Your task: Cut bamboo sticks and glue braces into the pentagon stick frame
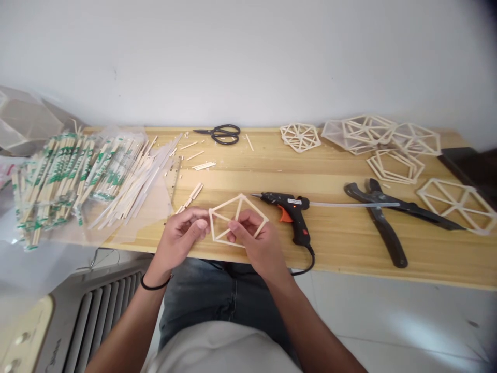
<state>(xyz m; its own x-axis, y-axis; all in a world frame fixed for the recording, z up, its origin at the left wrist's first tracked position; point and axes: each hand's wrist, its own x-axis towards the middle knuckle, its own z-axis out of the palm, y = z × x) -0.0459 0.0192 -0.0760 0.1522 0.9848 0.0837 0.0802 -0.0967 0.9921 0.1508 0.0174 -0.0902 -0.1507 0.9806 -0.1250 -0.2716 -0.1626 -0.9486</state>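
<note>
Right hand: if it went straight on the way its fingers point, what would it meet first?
The right hand points up-left across the pentagon stick frame it holds; beyond that, probably the loose short wooden sticks, though depth is unclear.

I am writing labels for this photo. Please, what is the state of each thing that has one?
stick frame: held by both hands, unfinished
left hand: pinching frame corner
right hand: pinching frame
glue gun: lying on table, cord attached
scissors: closed, lying flat
cutter pliers: lying, handles apart
</note>
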